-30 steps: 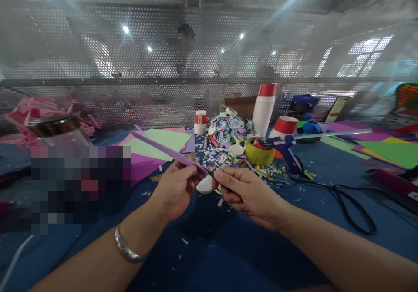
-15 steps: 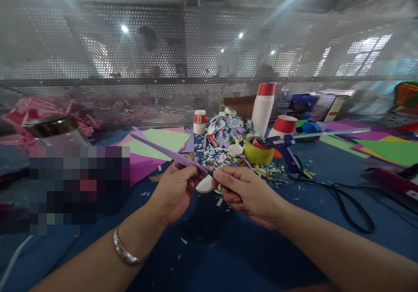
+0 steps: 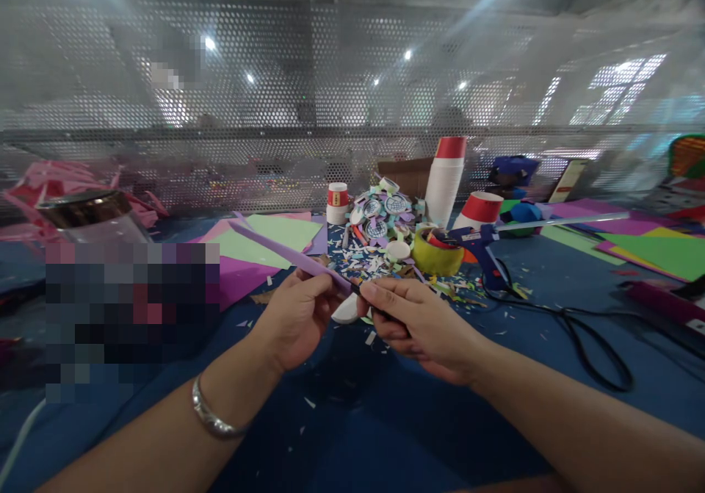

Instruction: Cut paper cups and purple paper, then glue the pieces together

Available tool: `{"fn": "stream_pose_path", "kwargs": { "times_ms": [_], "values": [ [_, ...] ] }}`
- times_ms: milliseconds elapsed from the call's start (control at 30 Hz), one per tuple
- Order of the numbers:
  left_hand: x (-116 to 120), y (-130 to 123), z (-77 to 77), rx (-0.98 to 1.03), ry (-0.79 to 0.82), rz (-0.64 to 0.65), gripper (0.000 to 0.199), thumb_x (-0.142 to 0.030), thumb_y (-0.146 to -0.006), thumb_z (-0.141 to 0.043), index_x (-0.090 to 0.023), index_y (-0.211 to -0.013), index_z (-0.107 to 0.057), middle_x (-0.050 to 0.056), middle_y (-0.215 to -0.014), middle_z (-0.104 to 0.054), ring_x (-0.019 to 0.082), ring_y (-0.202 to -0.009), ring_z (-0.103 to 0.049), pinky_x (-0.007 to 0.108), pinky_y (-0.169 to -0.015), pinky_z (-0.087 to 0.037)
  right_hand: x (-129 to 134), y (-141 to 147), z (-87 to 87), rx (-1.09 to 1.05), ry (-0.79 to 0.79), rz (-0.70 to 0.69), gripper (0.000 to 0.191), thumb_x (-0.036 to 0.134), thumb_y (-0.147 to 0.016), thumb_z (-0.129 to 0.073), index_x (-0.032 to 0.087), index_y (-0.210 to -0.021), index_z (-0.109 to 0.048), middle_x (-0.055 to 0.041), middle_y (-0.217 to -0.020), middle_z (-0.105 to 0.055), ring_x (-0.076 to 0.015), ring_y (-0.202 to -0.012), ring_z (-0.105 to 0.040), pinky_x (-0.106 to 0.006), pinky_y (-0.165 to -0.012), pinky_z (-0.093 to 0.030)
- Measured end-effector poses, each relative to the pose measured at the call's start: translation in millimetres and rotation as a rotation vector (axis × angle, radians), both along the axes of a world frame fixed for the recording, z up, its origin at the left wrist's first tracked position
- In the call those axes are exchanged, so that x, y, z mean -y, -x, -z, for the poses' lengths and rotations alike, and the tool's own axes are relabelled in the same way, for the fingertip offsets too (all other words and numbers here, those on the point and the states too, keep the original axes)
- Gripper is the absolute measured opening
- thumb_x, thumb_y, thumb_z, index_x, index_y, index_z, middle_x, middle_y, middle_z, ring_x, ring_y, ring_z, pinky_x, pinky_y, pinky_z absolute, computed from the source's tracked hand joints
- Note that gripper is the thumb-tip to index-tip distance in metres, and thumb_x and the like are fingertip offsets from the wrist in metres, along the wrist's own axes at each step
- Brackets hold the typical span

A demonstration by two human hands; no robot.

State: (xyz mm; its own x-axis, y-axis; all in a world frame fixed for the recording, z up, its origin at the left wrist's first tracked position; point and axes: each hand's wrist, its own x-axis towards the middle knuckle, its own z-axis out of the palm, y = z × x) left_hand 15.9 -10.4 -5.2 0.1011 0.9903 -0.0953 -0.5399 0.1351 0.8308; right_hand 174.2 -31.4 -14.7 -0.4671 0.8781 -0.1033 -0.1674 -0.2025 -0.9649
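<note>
My left hand [image 3: 297, 313] pinches a strip of lilac paper [image 3: 283, 250] between thumb and fingers; its far end points up and left. Closed around a slim black tool [image 3: 390, 317], my right hand [image 3: 421, 324] brings the tool's dark tip to the paper's near end. Fingers cover most of the tool, so I cannot tell its exact kind. On the table just behind the two hands lies a white disc [image 3: 346, 309], partly hidden by them.
Paper scraps and a pile of decorated discs [image 3: 385, 210] lie ahead, beside stacked paper cups [image 3: 443, 184]. A blue glue gun [image 3: 485, 254] rests at a yellow tape roll [image 3: 438, 254], its black cord [image 3: 598, 350] looping right. Coloured sheets [image 3: 280, 236] and a lidded jar [image 3: 85, 210] are left.
The lilac paper's far end has shifted slightly to the right. Both hands keep nearly the same position and the same hold.
</note>
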Motion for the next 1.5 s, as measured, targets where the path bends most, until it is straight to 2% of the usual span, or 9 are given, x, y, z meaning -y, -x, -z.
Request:
{"fn": "stream_pose_path", "kwargs": {
  "times_ms": [200, 433, 800, 967, 1300, 1500],
  "values": [
    [1.7, -0.2, -1.3, 0.024, -0.004, -0.009, 0.019, 0.003, -0.067, -0.059, -0.015, -0.061, -0.056, -0.004, -0.056, -0.058, 0.006, -0.056, -0.056, 0.014, -0.055, -0.046, 0.2, -1.4, -0.8, 0.0, -0.014, -0.014, 0.034, 0.047, -0.093, -0.055, 0.017, -0.078, -0.058, 0.0099, -0.049, -0.032, -0.0022, -0.038, -0.018, -0.016, -0.035, -0.01],
    [3.9, -2.2, -2.5, -0.017, -0.024, 0.033, 0.019, 0.0, -0.066, -0.063, -0.017, -0.063, -0.054, -0.003, -0.059, -0.06, 0.009, -0.059, -0.058, 0.019, -0.059, -0.048, 0.9, -1.4, -3.4, -0.022, -0.021, -0.023, 0.032, 0.045, -0.092, -0.056, 0.017, -0.077, -0.059, 0.0098, -0.049, -0.033, -0.0021, -0.037, -0.017, -0.018, -0.035, -0.01],
    [11.0, -8.8, -1.9, -0.049, -0.198, -0.017, 0.028, 0.002, -0.062, -0.065, -0.019, -0.069, -0.048, -0.006, -0.058, -0.059, 0.009, -0.06, -0.057, 0.018, -0.062, -0.047, 5.1, 1.5, 1.4, -0.041, -0.064, 0.014, 0.034, 0.048, -0.086, -0.064, 0.016, -0.075, -0.058, 0.0104, -0.048, -0.031, -0.0026, -0.039, -0.018, -0.017, -0.035, -0.01],
    [12.9, -8.5, 0.4, -0.074, -0.194, 0.007, 0.028, -0.002, -0.064, -0.068, -0.019, -0.069, -0.046, -0.006, -0.057, -0.056, 0.009, -0.057, -0.054, 0.021, -0.06, -0.044, 5.4, 2.3, 1.5, -0.023, -0.078, 0.043, 0.034, 0.047, -0.085, -0.065, 0.016, -0.073, -0.058, 0.0099, -0.048, -0.031, -0.0031, -0.04, -0.02, -0.017, -0.035, -0.01],
    [10.6, -9.2, 12.6, -0.228, -0.226, -0.053, 0.021, -0.007, -0.062, -0.067, -0.018, -0.067, -0.05, -0.007, -0.058, -0.055, 0.007, -0.058, -0.047, 0.019, -0.058, -0.04, 5.3, 3.8, 4.8, 0.048, -0.054, 0.065, 0.043, 0.056, -0.082, -0.065, 0.017, -0.066, -0.055, 0.0102, -0.042, -0.035, -0.0018, -0.035, -0.021, -0.017, -0.033, -0.011],
    [12.0, -9.2, 10.3, -0.231, -0.18, -0.05, 0.022, -0.004, -0.055, -0.066, -0.018, -0.064, -0.052, -0.007, -0.054, -0.056, 0.008, -0.057, -0.048, 0.019, -0.057, -0.04, 5.8, 5.8, 3.1, 0.071, -0.074, 0.092, 0.045, 0.058, -0.081, -0.063, 0.017, -0.063, -0.056, 0.009, -0.038, -0.039, -0.0019, -0.031, -0.025, -0.016, -0.031, -0.014]
  ]
}}
